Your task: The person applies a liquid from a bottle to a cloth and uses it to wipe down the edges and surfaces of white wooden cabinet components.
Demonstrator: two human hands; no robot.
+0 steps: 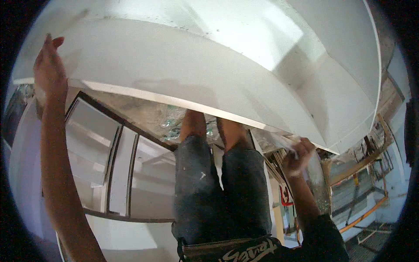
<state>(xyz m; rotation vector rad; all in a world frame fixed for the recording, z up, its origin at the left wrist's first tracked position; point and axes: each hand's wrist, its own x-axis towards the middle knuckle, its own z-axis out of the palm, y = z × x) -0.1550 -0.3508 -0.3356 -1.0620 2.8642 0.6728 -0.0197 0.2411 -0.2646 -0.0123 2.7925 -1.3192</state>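
A large white box-like cabinet carcass (pixel 174 56) lies before me, with its long near edge running from left to right above my legs. My left hand (pixel 50 70) reaches over that edge at the far left, its fingers stretched out against the inner side of the white panel, holding nothing I can see. Near the right end of the edge is my right hand (pixel 299 156), closed and slightly blurred. A pale, smeared shape shows by its fingers; what it is I cannot make out. Small dark specks are scattered inside the carcass.
Left of my legs stands a white frame with dark edging (pixel 120 170) and several openings. Crumpled clear plastic (pixel 172 120) lies on the floor beyond my feet. On the right are an orange-brown metal frame (pixel 362 214) and several thin wooden strips (pixel 276 163).
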